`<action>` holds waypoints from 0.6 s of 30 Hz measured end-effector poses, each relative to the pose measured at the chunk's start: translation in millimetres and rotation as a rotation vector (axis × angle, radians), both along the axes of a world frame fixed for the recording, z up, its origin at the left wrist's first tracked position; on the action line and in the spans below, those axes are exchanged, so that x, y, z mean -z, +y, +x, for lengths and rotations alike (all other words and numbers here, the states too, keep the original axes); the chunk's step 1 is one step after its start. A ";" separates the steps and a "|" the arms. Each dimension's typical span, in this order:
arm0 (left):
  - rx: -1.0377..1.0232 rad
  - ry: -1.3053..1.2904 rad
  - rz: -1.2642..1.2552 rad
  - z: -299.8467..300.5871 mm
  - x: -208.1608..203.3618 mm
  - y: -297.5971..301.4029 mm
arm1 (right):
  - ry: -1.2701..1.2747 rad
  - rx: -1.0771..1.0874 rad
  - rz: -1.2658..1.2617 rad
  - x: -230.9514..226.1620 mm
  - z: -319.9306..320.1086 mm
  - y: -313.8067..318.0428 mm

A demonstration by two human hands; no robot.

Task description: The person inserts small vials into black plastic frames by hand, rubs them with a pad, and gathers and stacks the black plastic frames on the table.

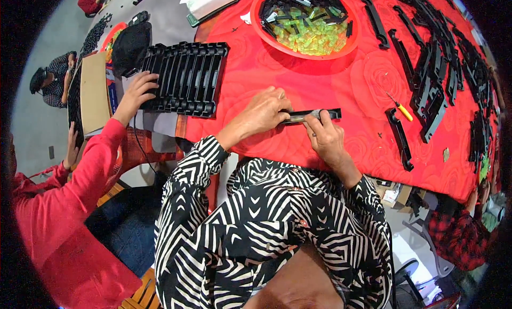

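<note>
The worktop (354,149) in front of me is the biggest thing here, spread with a red rose-patterned cloth. On my left sits a co-worker in a red top (74,207), and my own black-and-white patterned top (234,229) fills the near part of my view. Many black strips (438,58) lie over the right side of the cloth, loosely heaped and overlapping. Beyond my hands stands a red bowl (306,57), with yellow-green translucent pieces (314,37) on its near side and dark parts along its far side. To my left is a black rack (184,79) of parallel ribbed parts, the co-worker's hand (141,90) resting on its left edge. My left hand (266,109) is closed, its fingertips pinched at the left end of a slim black piece (335,114); my right hand (325,138) grips that same piece farther along, with bent fingers on top. The piece lies crosswise just in front of me, near the worktop's near edge. Off to the right, one single strip (399,139) lies apart from the heap. Just beyond that is a screwdriver (404,112) with a yellow handle, and smallest of all, a silvery-grey strip (300,114) runs along the piece between my hands.
</note>
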State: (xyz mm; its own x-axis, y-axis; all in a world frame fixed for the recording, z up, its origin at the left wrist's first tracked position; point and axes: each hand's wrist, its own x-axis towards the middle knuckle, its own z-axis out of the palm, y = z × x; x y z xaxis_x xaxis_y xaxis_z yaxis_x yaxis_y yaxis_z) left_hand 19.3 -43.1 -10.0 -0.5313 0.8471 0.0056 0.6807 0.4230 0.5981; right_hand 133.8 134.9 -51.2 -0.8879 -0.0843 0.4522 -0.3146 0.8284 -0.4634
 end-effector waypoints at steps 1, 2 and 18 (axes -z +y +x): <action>0.000 -0.003 0.000 1.5 4.2 -2.9 | -0.003 0.000 0.000 -0.3 0.8 -2.1; -0.028 0.079 0.067 5.2 8.7 -7.0 | -0.037 0.011 0.024 -0.6 2.2 -4.4; -0.136 0.436 0.189 43.9 21.9 -3.8 | -0.159 0.002 0.118 -7.0 2.6 -6.0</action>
